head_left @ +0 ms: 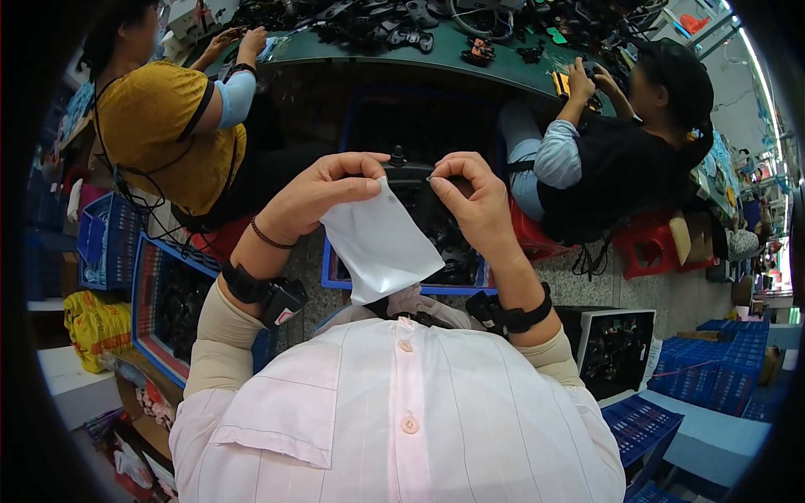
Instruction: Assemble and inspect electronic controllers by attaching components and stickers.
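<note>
My left hand (323, 194) pinches the upper corner of a thin, glossy white sheet (381, 239) between thumb and fingers. It may be a flat bag or sticker backing; I cannot tell which. The sheet hangs down toward my shirt. My right hand (476, 197) is level with the left, thumb and index finger closed together, with a tiny light speck at their tips too small to name. Between the hands shows a dark object with a short knob (397, 156). Whether either hand touches it is unclear.
Below my hands a blue crate (335, 275) holds black parts. Another crate (180, 302) stands left. Ahead, a green table (335, 50) carries many dark parts. Two people (172, 117) (620, 126) work at either side of me. A white box (616, 352) and blue crates (713, 373) are at right.
</note>
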`<state>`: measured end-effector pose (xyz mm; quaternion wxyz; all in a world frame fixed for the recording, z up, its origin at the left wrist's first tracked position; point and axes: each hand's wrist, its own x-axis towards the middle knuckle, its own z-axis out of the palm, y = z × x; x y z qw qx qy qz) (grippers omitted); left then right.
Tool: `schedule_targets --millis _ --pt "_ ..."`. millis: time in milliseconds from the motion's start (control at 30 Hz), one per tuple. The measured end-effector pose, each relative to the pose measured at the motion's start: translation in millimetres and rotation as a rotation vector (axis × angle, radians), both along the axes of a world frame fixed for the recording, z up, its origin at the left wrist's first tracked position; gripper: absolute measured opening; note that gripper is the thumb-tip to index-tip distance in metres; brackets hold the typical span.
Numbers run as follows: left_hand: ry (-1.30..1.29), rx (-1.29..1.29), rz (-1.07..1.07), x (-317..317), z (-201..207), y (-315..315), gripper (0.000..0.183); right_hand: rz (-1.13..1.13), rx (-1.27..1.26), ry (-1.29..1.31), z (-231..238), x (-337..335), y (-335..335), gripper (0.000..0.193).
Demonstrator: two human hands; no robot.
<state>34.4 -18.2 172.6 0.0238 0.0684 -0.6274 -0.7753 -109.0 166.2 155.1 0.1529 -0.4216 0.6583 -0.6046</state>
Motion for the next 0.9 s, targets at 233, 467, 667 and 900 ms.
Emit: schedule_targets --millis 233,467,667,900 --pt "0.003 0.036 0.043 1 5 5 0.006 -0.117 -0.031 0.253 2 3 -7 0.008" --pt "0.119 -0.108 0.041 1 7 6 0.007 -0.128 -0.093 -0.058 4 5 -10 0.010" --pt "0.125 -0.223 0.030 4 8 5 0.008 -0.033 -0.067 -0.263 0 2 -10 0.014" --pt "0.111 -0.180 0.047 13 9 3 0.009 0.082 -0.018 -0.547 -5 -4 -16 0.024"
